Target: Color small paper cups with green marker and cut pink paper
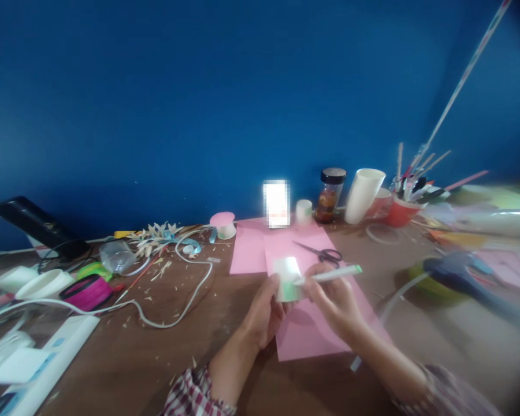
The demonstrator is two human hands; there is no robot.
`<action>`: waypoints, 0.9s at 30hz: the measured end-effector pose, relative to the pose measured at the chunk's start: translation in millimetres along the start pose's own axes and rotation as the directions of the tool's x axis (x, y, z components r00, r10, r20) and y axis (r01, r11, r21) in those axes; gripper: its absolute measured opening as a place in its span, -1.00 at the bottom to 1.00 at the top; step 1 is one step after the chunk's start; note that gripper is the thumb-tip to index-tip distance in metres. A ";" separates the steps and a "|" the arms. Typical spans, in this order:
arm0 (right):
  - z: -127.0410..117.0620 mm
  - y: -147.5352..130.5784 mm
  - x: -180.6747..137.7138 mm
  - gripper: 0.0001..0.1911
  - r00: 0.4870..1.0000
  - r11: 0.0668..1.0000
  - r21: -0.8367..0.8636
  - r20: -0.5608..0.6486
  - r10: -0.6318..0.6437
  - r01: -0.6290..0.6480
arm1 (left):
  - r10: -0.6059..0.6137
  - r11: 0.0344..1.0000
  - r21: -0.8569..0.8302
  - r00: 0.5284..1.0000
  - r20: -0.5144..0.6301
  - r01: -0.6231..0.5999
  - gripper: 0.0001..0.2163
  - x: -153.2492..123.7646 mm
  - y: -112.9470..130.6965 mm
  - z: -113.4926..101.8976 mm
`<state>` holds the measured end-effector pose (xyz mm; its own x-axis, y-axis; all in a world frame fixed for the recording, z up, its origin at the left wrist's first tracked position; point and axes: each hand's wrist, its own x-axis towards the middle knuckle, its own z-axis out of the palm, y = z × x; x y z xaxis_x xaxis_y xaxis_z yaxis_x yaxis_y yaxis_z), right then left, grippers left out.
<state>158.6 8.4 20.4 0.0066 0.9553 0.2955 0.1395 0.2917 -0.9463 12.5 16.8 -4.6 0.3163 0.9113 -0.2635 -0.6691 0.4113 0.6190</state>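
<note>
My left hand [265, 320] holds a small white cup-like piece [288, 271], coloured green on its lower part, above the pink paper. In my right hand [335, 297] is a white marker pen [338, 273] with a green end pointing right. The pen's other end meets the right side of the white piece; whether it touches is blurred. Pink paper sheets [314, 335] lie beneath both hands. Just beyond my right hand, black-handled scissors [325, 253] rest on the paper.
At the back stand a bright pixelated rectangle [276, 203], a small white cup [304, 212], a dark-lidded jar [328, 196], a white tube [364, 195] and a red cup [402, 212] of pens. Leftward are a pink-topped spool shape [223, 224], a white cable [169, 325], tape rolls [86, 293] and a power strip [65, 358].
</note>
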 end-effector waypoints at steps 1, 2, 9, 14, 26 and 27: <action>-0.3 0.3 -0.4 -0.87 1.000 1.000 0.005 0.016 0.001 -0.002 | -0.002 1.000 -0.004 1.000 0.004 0.002 -0.67 0.0 0.1 0.3; -0.5 0.5 -0.8 -0.87 0.999 1.000 0.011 0.040 0.004 -0.005 | -0.002 1.000 -0.008 1.000 0.006 0.002 -0.66 0.2 0.3 0.3; 0.3 -1.4 -0.2 -0.85 0.999 1.000 0.024 0.032 0.009 -0.010 | 0.017 1.000 0.006 0.999 -0.028 -0.016 -0.73 1.9 -0.6 -2.6; 0.5 -2.6 0.4 -0.85 0.997 1.000 -0.009 0.079 -0.003 0.003 | -0.002 1.000 0.009 0.994 -0.108 0.003 -0.72 2.3 0.0 -3.6; 0.4 -1.8 0.5 -0.86 0.997 1.000 -0.023 0.074 -0.006 0.007 | -0.026 1.000 -0.005 0.986 -0.165 0.026 -0.76 1.4 1.5 -1.2; 0.4 -1.2 0.0 -0.86 0.999 1.000 -0.029 0.053 -0.006 0.007 | -0.010 1.000 -0.010 0.988 -0.155 0.008 -0.78 1.1 1.6 -0.9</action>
<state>158.0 8.1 21.4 -0.0470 0.9548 0.2936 0.1682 0.2973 -0.9398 11.2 18.5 -4.6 0.2146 0.8992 -0.3814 -0.6732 0.4191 0.6093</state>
